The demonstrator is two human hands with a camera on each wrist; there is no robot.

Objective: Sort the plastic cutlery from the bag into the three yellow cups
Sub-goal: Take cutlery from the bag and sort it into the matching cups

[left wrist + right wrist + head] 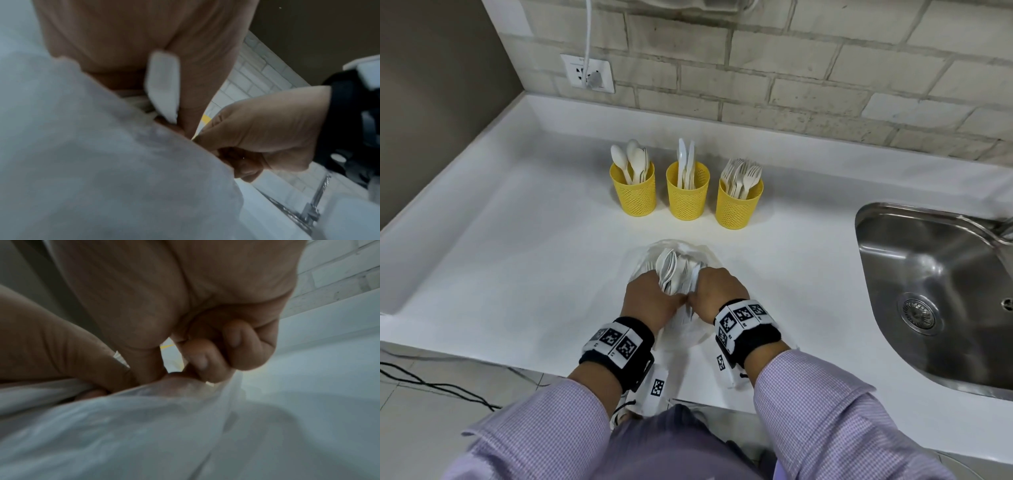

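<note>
While both fists bunch the plastic bag (690, 329), left hand (654, 301) and right hand (717, 291) clamp cutlery bundle (676, 274); yellow cups (687, 195) at 12 o'clock.

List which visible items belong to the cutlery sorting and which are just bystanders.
Part of the job: bag, cutlery bundle, spoon cup, knife cup, fork cup, left hand, right hand.

Bystanders: sink, wall socket, floor cable.

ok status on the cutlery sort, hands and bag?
Left hand and right hand both grip the bag, cutlery bunched between. Three yellow cups hold spoons, knives, forks. Path to cups unobstructed.
</note>
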